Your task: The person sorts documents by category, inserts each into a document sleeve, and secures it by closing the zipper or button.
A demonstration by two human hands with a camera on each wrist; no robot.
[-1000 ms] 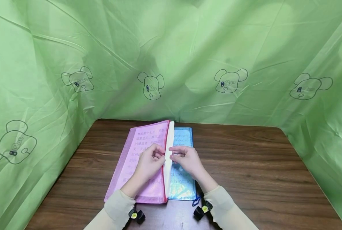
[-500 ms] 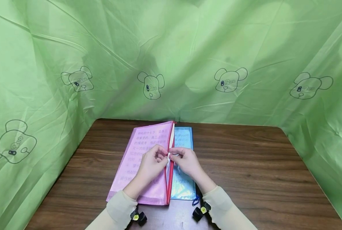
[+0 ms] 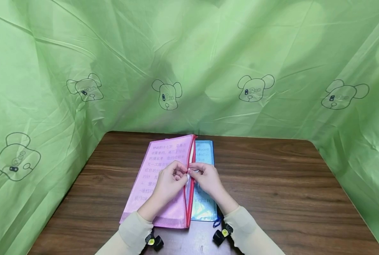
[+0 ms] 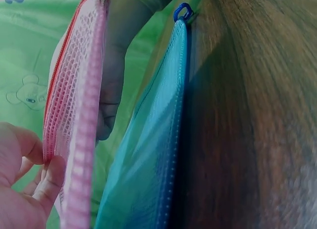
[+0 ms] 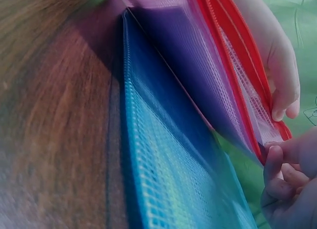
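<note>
A pink mesh zipper pouch [image 3: 141,187] holds paper with printed characters, seen through its front. Its red zipper [image 3: 190,209] runs along the right side and gapes, with a strip of white paper [image 3: 191,156] showing inside. My left hand [image 3: 171,179] pinches the near zipper edge between thumb and finger. Opposite it, my right hand [image 3: 206,177] pinches the other edge; in the right wrist view the right thumb and finger [image 5: 272,154] grip beside the red band. Partly under the pink pouch lies a blue mesh zipper pouch [image 3: 205,210] with printed text.
A dark blue pull loop [image 3: 217,222] sticks out at the blue pouch's near corner. Everything rests on a brown wood-grain table [image 3: 281,191]. Green cloth [image 3: 202,42] with bear-head drawings hangs behind and at both sides.
The pink pouch has shifted slightly right. White paper that stuck out along its right side now lies between the two red zipper edges, and my right hand has come closer to the left.
</note>
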